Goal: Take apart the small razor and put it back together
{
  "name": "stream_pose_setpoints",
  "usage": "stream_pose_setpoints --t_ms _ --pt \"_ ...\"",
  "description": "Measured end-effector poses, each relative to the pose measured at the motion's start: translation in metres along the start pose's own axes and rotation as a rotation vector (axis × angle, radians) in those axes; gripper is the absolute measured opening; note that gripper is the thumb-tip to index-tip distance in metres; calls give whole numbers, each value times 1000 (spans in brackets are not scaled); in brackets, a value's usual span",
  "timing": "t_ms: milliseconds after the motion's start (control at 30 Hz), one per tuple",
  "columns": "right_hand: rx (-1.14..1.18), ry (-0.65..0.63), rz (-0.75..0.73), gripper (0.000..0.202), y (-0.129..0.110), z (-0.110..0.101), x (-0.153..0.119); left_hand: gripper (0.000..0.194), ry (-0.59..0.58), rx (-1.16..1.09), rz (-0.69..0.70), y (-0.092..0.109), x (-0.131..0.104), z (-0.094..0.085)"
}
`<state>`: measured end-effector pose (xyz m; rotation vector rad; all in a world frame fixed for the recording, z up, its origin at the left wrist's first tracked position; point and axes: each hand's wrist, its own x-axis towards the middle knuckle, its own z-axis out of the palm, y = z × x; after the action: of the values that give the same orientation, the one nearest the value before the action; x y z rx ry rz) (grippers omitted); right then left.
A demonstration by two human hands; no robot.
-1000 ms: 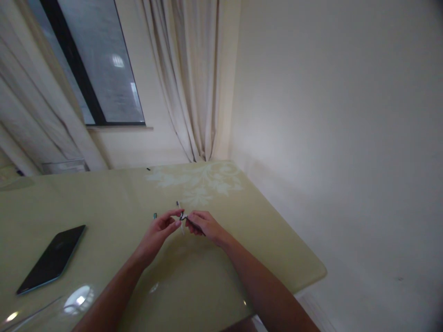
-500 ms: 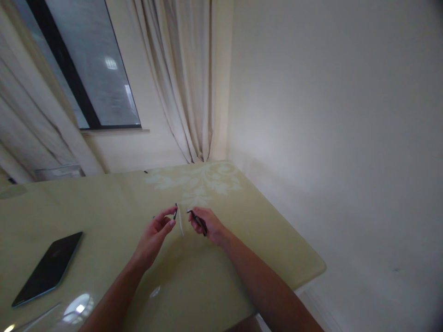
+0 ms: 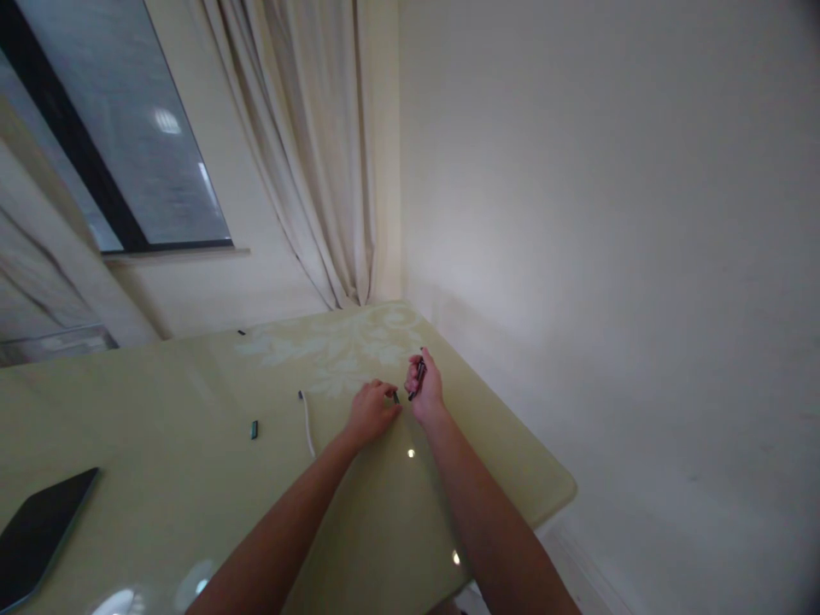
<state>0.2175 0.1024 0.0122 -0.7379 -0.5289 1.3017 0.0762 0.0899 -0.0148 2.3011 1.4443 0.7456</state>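
My left hand [image 3: 370, 413] pinches a small dark piece [image 3: 395, 397] between thumb and fingertips, just above the table. My right hand [image 3: 428, 395], to its right, is wrapped round a slim black pen-like tool [image 3: 419, 372] whose lower end points down toward the left hand's piece. A narrow gap separates the two hands. Left of my left hand, a thin white cord [image 3: 307, 423] with a dark end lies on the table, its near end partly behind my forearm. Farther left is a small dark rectangular piece [image 3: 254, 430].
The pale green glossy table [image 3: 192, 444] has a rounded right corner, with a wall [image 3: 576, 256] beyond it. A dark flat tablet-like device [image 3: 44, 530] lies at the left. A tiny dark item [image 3: 241, 332] sits near the back edge, below the curtain [image 3: 320, 171].
Both hands have moved right, away from the white cord. My right hand has turned, so the black tool stands more upright. The view has shifted right, and the small rectangular piece is now uncovered.
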Motion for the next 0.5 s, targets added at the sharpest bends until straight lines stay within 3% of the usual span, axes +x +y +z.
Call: stream_pose_setpoints --t_ms 133,233,367,500 --pt "84 43 8 42 -3 -9 5 40 -21 -62 -25 0 -1 14" --pt "127 15 31 41 -5 -8 4 55 12 -146 30 -10 -21 0" --pt "74 -21 37 40 -3 -3 -2 48 126 -76 36 -46 -61 -53" --pt "11 -76 55 40 5 6 -9 51 255 189 -294 -107 -117 -125"
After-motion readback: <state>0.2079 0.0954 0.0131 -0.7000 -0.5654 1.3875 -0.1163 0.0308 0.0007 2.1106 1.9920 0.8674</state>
